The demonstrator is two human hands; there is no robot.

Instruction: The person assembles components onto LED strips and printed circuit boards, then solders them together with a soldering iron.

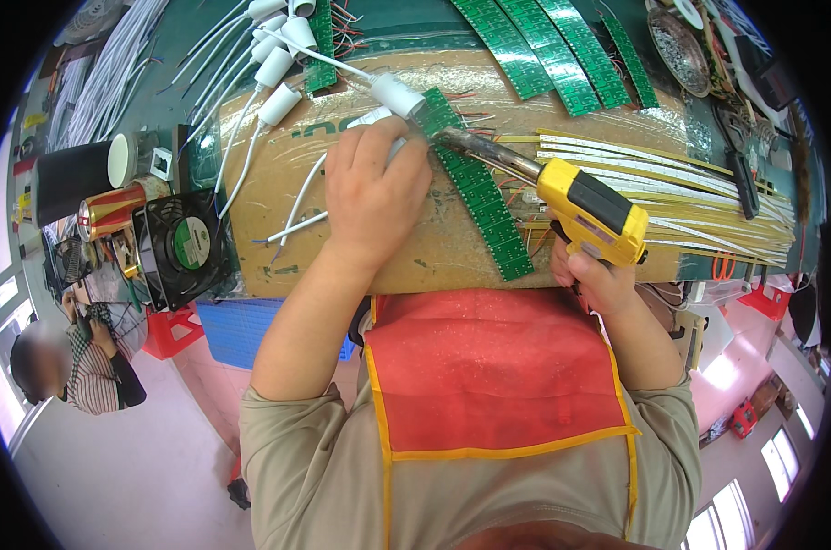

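Note:
My right hand (594, 275) is wrapped around the grip of a yellow and black soldering gun (603, 211). The gun's metal barrel points left, its tip by the upper part of a green circuit board strip (484, 202); whether it touches cannot be told. My left hand (376, 188) is closed with curled fingers around a white lamp socket (371, 116), mostly hidden, beside that board. A white cable (303, 197) with bare-ended wires trails from under this hand. Just beyond the fingers lies another white lamp socket (399, 94), its cable running up left.
More white sockets (276, 66) with cables lie at the upper left. Green board strips (562, 55) lie at the back. Long LED strips (663, 192) spread at the right, near pliers (743, 174). A black fan (179, 246) stands left. Another person (90, 362) is at far left.

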